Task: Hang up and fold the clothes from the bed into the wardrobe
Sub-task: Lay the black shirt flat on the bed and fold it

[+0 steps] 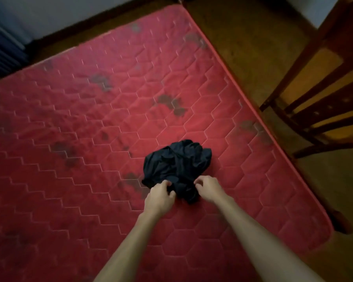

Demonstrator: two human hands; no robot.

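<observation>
A crumpled black garment (177,163) lies in a heap on the red quilted mattress (80,119), toward its right side. My left hand (160,197) is at the heap's near left edge, fingers curled and pinching the black cloth. My right hand (209,189) is at the near right edge, its fingers curled down onto the fabric; the fingertips are partly hidden, so the hold itself is hard to see. No wardrobe is in view.
The mattress's right edge (259,123) runs diagonally, with brown floor (243,37) beyond it. A wooden chair (322,94) stands on the floor at the right. A dark striped thing (2,49) sits at the far left by the wall.
</observation>
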